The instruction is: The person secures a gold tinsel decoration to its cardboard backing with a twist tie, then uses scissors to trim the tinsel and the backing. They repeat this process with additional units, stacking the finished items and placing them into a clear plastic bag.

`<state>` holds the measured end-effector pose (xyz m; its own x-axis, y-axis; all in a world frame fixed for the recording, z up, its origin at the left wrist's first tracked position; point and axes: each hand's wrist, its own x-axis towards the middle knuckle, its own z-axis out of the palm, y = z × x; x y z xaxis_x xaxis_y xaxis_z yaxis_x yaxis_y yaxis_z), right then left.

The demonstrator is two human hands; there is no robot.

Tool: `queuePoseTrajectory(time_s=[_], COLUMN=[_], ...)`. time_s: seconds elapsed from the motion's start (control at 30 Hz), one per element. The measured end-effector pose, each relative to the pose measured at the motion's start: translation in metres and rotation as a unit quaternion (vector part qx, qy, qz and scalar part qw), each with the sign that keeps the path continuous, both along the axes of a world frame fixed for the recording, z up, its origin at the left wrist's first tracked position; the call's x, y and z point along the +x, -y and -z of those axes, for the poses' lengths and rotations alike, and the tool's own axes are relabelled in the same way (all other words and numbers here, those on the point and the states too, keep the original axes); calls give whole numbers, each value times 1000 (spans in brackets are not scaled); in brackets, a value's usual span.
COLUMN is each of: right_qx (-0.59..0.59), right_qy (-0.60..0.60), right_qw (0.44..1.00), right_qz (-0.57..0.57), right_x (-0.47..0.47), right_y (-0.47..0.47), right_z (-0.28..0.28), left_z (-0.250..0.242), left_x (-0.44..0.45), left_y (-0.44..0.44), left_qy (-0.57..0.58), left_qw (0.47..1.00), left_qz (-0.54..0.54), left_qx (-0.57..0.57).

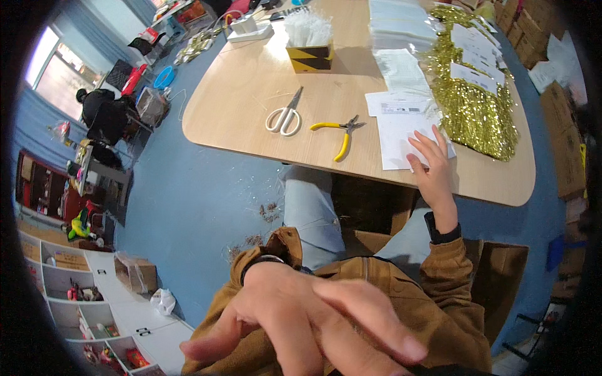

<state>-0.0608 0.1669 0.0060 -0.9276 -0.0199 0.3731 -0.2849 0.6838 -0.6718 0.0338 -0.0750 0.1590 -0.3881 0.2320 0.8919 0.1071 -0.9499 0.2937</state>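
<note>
My left hand (301,315) is raised close to the camera, above my lap. Its fingers are spread, and I see nothing in them. Over at the table's front edge, my right hand (430,164) rests with parted fingers on a white printed sheet (395,136). To the left of that sheet lie yellow-handled pliers (345,136), their jaws pointing away to the right. White-handled scissors (287,115) lie beyond them, blades towards the far side. Gold tinsel fringe (479,117) with white header cards (475,77) lies right of the sheet.
A yellow and black box (310,58) holds clear plastic strips. Behind the sheet are clear plastic bags (402,23); a white power strip (249,33) stands at the far left. Cardboard boxes (562,141) line the right side. A person in black (103,113) sits at the left.
</note>
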Motion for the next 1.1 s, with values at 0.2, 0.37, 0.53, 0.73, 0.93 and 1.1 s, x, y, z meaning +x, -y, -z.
queuePoseTrajectory(time_s=[0.2,0.37,0.53,0.73,0.93,1.1], right_qx=[141,195,197,174,66,-136], right_qy=[-84,-37,-36,-34,-64,-127], right_qw=[986,980,978,982,994,974], right_qz=[-20,-33,-53,-66,-59,130], right_x=[-2,2,22,46,57,63], right_y=[-5,-2,-4,-10,-15,-36], right_z=[3,3,3,2,1,0], left_z=[6,57,112,137,137,130], left_x=[-41,-80,-89,-85,-86,-90], left_y=[20,17,-19,-44,-39,-29], left_qy=[86,109,-71,-198,-282,-208], left_qw=[951,716,632,576,548,555], left_qz=[-184,-337,-437,-464,-489,-623], left_qx=[-233,-602,-636,-643,-617,-511])
